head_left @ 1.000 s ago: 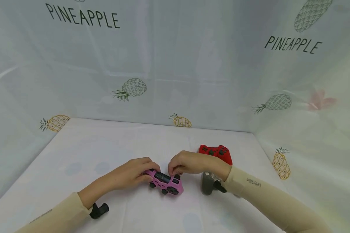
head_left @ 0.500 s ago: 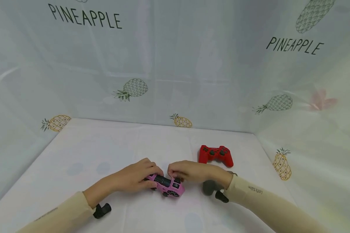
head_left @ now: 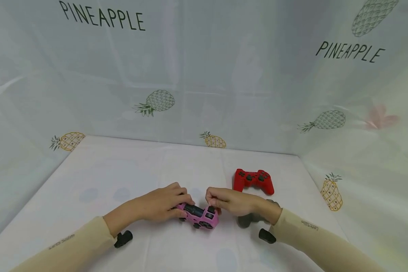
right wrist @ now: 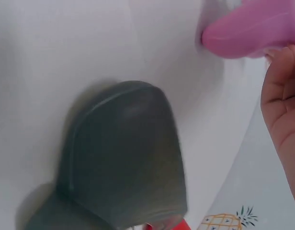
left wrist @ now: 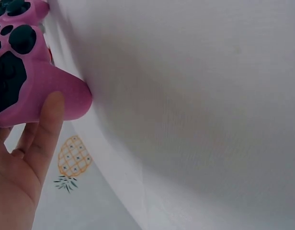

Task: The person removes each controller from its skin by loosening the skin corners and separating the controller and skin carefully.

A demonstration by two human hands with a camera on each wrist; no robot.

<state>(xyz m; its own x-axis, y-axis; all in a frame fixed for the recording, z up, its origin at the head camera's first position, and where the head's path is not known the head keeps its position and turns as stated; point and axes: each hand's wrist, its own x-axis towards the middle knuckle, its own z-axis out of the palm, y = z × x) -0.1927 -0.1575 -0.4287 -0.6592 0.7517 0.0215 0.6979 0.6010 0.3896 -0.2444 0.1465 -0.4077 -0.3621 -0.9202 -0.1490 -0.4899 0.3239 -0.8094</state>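
A pink game controller with black buttons stands tilted at the middle of the white table, its black touchpad facing up in the head view. My left hand grips its left end, and the left wrist view shows the thumb lying along a pink handle. At the controller's right end, my right hand holds the far edge with curled fingers. In the right wrist view those fingers meet the pink shell; their tips are partly hidden.
Under my right wrist lies a dark grey controller, partly covered by the arm. Behind it rests a red controller. A pale curtain printed with pineapples rises along the table's back and sides.
My right hand has come down lower at the pink controller's right end. The controller and both hands have shifted slightly right, and the view has moved a little too.
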